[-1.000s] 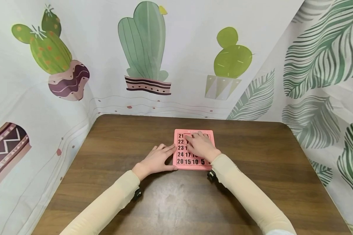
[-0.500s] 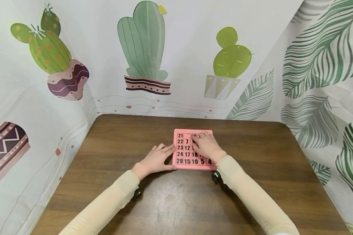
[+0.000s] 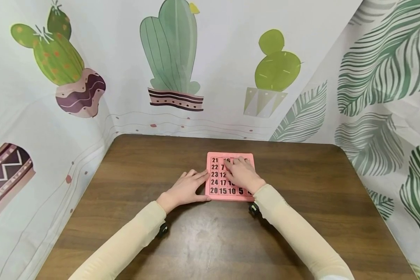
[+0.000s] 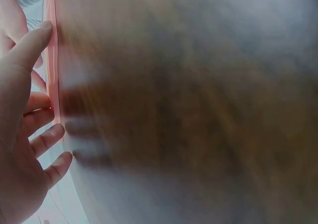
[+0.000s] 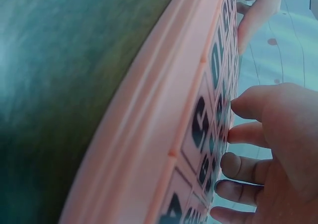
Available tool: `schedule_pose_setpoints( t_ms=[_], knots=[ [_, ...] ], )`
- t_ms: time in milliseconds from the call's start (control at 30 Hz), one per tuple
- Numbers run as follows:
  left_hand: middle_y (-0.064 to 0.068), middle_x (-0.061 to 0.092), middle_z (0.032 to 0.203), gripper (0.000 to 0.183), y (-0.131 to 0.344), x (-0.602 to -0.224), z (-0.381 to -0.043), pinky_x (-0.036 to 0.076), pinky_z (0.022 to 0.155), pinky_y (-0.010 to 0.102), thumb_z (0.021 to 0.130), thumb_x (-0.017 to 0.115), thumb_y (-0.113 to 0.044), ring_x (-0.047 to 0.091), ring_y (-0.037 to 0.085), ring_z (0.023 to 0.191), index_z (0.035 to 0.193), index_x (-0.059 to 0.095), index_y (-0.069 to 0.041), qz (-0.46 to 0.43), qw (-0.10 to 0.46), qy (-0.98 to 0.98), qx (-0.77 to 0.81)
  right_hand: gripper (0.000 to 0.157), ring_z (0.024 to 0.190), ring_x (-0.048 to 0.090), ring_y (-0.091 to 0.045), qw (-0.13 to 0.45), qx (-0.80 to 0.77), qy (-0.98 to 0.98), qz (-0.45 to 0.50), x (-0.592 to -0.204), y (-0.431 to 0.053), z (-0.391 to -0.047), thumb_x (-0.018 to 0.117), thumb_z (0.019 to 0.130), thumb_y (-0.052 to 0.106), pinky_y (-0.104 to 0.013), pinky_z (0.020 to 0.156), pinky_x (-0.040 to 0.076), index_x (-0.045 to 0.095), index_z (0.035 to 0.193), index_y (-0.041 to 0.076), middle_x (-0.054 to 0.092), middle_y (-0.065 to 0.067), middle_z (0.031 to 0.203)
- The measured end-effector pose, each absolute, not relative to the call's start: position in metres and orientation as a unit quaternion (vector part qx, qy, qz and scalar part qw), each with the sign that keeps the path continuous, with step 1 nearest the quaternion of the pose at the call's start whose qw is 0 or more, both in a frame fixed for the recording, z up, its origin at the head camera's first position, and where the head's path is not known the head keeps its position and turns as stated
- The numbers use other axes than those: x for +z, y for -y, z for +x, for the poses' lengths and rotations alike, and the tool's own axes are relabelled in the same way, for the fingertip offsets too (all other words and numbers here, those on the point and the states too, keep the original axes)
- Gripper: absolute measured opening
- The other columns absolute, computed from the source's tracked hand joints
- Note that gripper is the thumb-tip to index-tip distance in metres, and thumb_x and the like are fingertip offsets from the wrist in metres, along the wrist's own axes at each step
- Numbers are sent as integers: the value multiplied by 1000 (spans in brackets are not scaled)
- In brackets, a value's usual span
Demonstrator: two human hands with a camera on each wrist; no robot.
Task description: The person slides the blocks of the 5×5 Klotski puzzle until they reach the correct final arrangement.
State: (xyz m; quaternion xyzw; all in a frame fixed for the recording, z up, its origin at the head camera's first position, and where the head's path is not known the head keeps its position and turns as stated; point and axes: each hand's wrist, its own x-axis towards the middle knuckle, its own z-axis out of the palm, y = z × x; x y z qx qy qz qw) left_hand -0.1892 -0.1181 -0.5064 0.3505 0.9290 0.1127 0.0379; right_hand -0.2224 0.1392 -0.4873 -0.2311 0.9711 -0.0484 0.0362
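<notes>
A pink sliding number puzzle (image 3: 208,186) with black numerals lies flat on the table. My left hand (image 3: 184,189) rests against its left side, fingers fairly straight at the edge and the thumb by the near left corner. In the left wrist view, the left fingertips (image 4: 58,130) meet the puzzle's thin pink side. My right hand (image 3: 244,175) lies over the upper right of the grid, its index fingertip at the 16 tile (image 3: 225,160) in the top row. That hand hides several tiles. Seen from the right wrist, the fingers (image 5: 243,165) are slightly bent over the tiles.
The brown wooden table (image 3: 143,155) spreads around the puzzle on every side. Behind it hangs a white backdrop (image 3: 224,70) printed with cacti and leaves. Each forearm wears a pale sleeve (image 3: 294,229) with a small dark device (image 3: 254,209) beneath the wrist.
My right hand has moved right, then back left a little. The 16 tile has slid left towards the gap beside 21. My left hand has stayed at the puzzle's edge.
</notes>
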Motion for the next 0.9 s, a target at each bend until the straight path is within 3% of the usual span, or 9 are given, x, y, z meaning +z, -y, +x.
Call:
schedule_pose_setpoints(
  t_ms=[167,600,900],
  knots=[
    [5,40,166,92,118,-507,-191,41,104,50,90,67,-69,46,25,132,160,44,-12,348,45,-931,103,52,107,54,-32,30,-49,-970,-237,-487,-135,-223,52,107,32,-53,100,47,54,153,9,66,-17,121],
    [5,41,165,91,119,-508,-190,42,100,47,89,69,-67,47,24,129,159,46,-13,345,43,-930,115,53,118,56,-33,34,-59,-969,-239,-488,-125,-225,54,107,34,-59,113,40,53,154,8,66,-18,127],
    [5,41,165,91,120,-509,-190,41,99,47,89,70,-66,48,24,129,159,46,-12,346,45,-929,125,53,123,55,-35,37,-63,-968,-240,-487,-123,-226,53,107,33,-60,114,38,53,153,8,63,-20,135]
  ],
)
